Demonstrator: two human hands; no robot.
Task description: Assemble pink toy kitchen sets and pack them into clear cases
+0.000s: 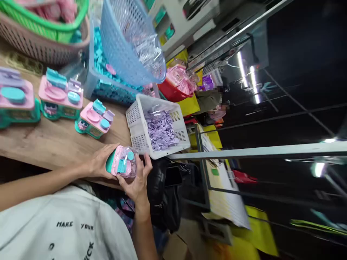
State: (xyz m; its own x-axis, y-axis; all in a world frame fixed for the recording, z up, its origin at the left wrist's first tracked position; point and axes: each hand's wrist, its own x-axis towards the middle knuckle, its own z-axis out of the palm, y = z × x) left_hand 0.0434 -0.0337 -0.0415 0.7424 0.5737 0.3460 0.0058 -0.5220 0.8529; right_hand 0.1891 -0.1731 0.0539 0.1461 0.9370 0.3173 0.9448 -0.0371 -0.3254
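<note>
Between my two hands is a small pink and teal toy (116,160) with a clear plastic cover (132,172) over its top end. My left hand (99,161) grips the teal base from the left. On the other side, my right hand (138,176) has its thumb and fingers around the clear cover. The toy lies tilted, its top pointing right. Close by on the wooden table stands a similar toy (93,119) without a cover, with a second toy (61,94) and a third toy (16,95) farther left.
A white basket (138,126) of small lilac parts stands beside my right hand. Behind are a bin (93,79) of teal parts, a tilted blue basket (116,47) of clear plastic pieces, and a green basket (48,30). A black bag (157,180) hangs by the table edge.
</note>
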